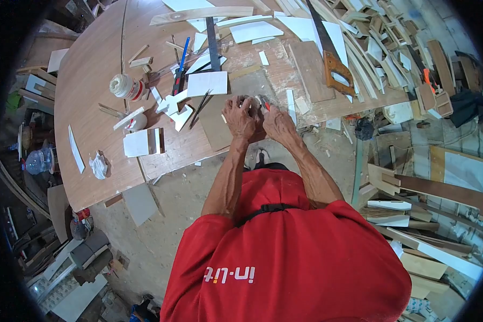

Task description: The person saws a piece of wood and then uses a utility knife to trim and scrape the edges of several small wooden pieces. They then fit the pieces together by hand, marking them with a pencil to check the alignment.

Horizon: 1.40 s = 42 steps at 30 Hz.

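My left hand [240, 117] is at the front edge of the worktable, its fingers curled down over something small that they mostly hide. Close beside it, my right hand [279, 124] is closed around a small red-handled tool [267, 106] with a metal end. That metal end points toward my left fingers; its exact kind is too small to make out. Under both hands lies a brown board [214, 126]. Left of them are a pair of dark scissors or tweezers [199, 110] and a white rectangular piece [207, 83].
A handsaw [337, 72] lies at the right of the worktable [91, 64], beside piled wood strips [362, 70]. A glue jar [127, 87], a metal ruler [213, 45] and white offcuts [174, 105] are on the left and middle. Stacked boards [440, 190] stand right of me.
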Each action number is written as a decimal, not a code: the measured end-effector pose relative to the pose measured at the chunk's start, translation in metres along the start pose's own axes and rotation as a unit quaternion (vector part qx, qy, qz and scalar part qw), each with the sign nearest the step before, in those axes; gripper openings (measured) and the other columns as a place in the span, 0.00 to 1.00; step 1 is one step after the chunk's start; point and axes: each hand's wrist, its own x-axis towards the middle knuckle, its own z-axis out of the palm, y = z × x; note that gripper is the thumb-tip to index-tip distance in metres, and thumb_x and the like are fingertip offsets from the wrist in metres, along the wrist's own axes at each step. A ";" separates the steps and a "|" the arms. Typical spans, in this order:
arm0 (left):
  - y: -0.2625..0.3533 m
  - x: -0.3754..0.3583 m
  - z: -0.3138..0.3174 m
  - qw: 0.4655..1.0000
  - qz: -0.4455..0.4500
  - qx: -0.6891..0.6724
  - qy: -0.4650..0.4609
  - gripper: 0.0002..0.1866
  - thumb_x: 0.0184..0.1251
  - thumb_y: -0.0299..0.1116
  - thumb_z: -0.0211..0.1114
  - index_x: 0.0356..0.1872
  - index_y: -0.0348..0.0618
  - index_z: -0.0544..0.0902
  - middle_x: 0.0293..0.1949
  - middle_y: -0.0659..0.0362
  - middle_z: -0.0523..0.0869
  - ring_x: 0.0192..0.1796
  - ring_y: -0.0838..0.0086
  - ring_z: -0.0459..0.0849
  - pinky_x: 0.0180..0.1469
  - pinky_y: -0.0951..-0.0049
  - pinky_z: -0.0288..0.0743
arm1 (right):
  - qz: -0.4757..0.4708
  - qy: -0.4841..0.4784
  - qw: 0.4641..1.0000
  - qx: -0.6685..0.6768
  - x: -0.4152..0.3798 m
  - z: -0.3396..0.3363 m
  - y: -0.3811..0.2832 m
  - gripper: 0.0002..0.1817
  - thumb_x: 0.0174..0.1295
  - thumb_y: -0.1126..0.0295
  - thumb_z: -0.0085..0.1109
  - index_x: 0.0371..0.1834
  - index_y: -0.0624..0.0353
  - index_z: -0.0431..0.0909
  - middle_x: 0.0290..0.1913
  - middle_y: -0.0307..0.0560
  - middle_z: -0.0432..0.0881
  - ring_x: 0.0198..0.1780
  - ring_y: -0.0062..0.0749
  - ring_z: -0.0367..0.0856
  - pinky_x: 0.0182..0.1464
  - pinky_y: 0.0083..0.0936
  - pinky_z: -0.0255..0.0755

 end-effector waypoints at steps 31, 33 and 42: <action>0.004 0.002 -0.004 1.000 -0.005 0.005 -0.011 0.21 0.39 0.33 0.71 0.41 0.56 0.84 0.47 0.65 0.79 0.52 0.60 0.71 0.53 0.58 0.63 | 0.097 0.035 0.991 0.088 -0.033 -0.032 -0.020 0.16 0.59 0.68 0.49 0.41 0.73 0.75 0.34 0.74 0.79 0.41 0.67 0.81 0.44 0.50 0.76; 0.005 -0.001 -0.005 1.000 -0.008 0.007 -0.016 0.20 0.40 0.33 0.70 0.41 0.56 0.84 0.47 0.64 0.78 0.52 0.60 0.71 0.53 0.58 0.63 | 0.171 0.012 0.973 0.152 -0.042 -0.045 -0.028 0.19 0.60 0.66 0.46 0.43 0.73 0.76 0.40 0.77 0.80 0.47 0.67 0.81 0.49 0.51 0.75; 0.002 0.000 -0.001 1.000 0.009 0.000 0.015 0.14 0.50 0.36 0.69 0.41 0.56 0.84 0.46 0.63 0.78 0.52 0.60 0.71 0.51 0.57 0.63 | 0.013 0.108 0.994 -0.029 -0.009 0.014 0.009 0.09 0.55 0.70 0.56 0.33 0.66 0.79 0.26 0.56 0.79 0.31 0.50 0.82 0.34 0.42 0.77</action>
